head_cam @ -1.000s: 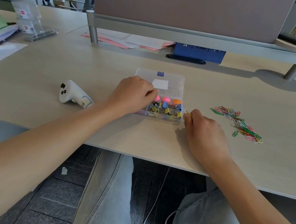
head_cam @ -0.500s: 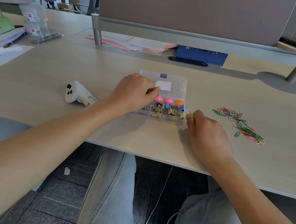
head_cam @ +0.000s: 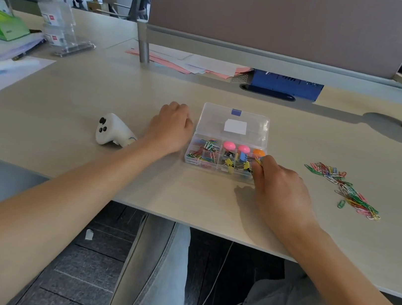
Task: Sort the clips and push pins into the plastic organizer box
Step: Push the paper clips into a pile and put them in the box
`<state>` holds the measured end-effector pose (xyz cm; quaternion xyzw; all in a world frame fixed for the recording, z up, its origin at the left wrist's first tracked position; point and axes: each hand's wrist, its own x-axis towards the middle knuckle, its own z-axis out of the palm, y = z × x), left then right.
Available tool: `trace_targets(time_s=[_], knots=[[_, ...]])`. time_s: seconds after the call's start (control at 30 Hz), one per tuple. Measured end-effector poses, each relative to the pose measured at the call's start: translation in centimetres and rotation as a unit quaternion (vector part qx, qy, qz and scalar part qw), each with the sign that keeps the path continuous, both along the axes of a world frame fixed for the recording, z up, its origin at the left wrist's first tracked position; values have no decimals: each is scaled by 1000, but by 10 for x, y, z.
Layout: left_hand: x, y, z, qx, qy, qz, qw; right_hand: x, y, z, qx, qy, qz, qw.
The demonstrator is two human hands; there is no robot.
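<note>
Over the organizer box (head_cam: pixel 231 141), right hand (head_cam: pixel 280 187) grip pinched on a yellow clip (head_cam: pixel 258 161); left hand (head_cam: pixel 170 129) loosely curled, empty.

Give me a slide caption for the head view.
Right hand pinches a clip over the open organizer box; left hand rests beside it.

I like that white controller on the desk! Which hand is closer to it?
Left. The left hand rests just right of the white controller; the right hand is beyond the clear plastic organizer box.
</note>
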<state>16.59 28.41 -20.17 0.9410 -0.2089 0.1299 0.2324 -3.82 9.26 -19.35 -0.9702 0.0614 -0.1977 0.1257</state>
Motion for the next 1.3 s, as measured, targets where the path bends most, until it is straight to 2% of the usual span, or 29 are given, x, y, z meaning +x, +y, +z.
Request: trace_targets(time_s=[0.17,0.43,0.63,0.73,0.83,0.9,1.1,1.3], knots=[[7,-1,-16,75,25,-8,997,25,20,10,-9,-32,26,999],[27,29,-20,88,16,-28,996,62,36,19,-31,-14,40,999],[32,8,-22,109,40,-16,993,99,41,25,-58,-2,45,997],[35,2,-21,112,42,-4,993,117,41,30,-130,48,71,988],[34,4,-24,102,25,-4,994,131,41,38,-222,116,116,961],[34,5,-25,95,23,-6,995,140,40,47,-244,152,144,947],[33,6,-23,88,26,-11,996,157,41,54,-239,243,170,925],[34,5,-22,93,34,-12,995,158,43,60,-255,245,163,921]])
